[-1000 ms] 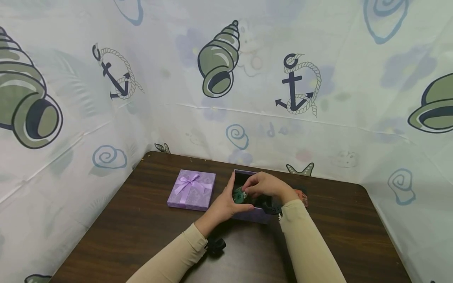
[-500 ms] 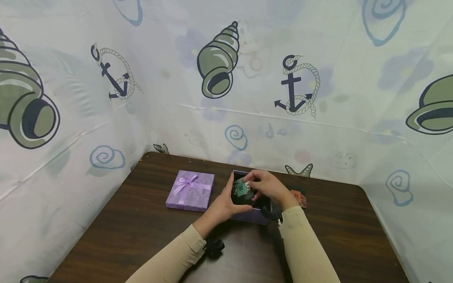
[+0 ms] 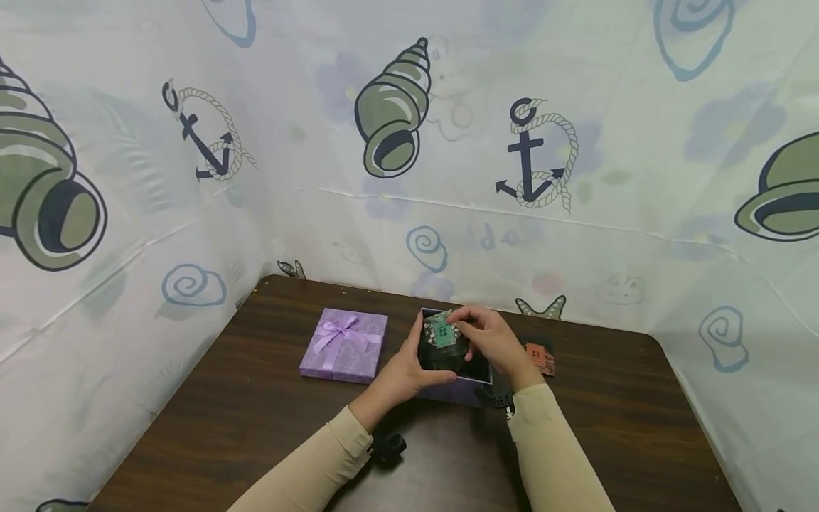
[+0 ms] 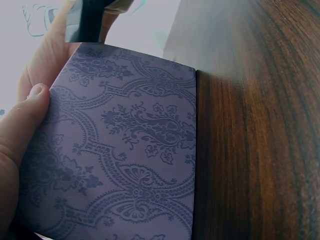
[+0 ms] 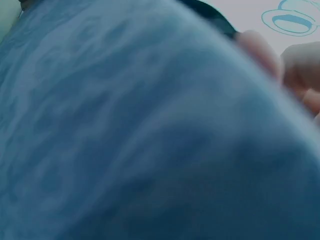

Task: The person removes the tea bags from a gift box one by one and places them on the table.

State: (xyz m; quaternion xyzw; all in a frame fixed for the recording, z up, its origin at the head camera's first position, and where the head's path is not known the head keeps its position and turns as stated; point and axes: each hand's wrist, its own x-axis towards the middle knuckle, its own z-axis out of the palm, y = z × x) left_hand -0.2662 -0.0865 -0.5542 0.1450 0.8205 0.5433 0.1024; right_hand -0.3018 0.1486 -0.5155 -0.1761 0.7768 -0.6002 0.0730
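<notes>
l hand (image 3: 402, 370) grips purple box (image 3: 451, 392), thumb on near wall; r hand (image 3: 491, 343) pinches green-labelled dark pkt (image 3: 443, 334) at box's opening. bow-topped lid (image 3: 344, 346) on table (image 3: 224, 419) to l of box; orange-labelled pkt (image 3: 539, 358) r of it.

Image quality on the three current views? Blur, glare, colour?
Head: lid and box fairly sharp, soft sheen on the table. Left wrist: box pattern crisp, backdrop nearly blown out. Right wrist: box badly blurred, strong blue cast.
</notes>
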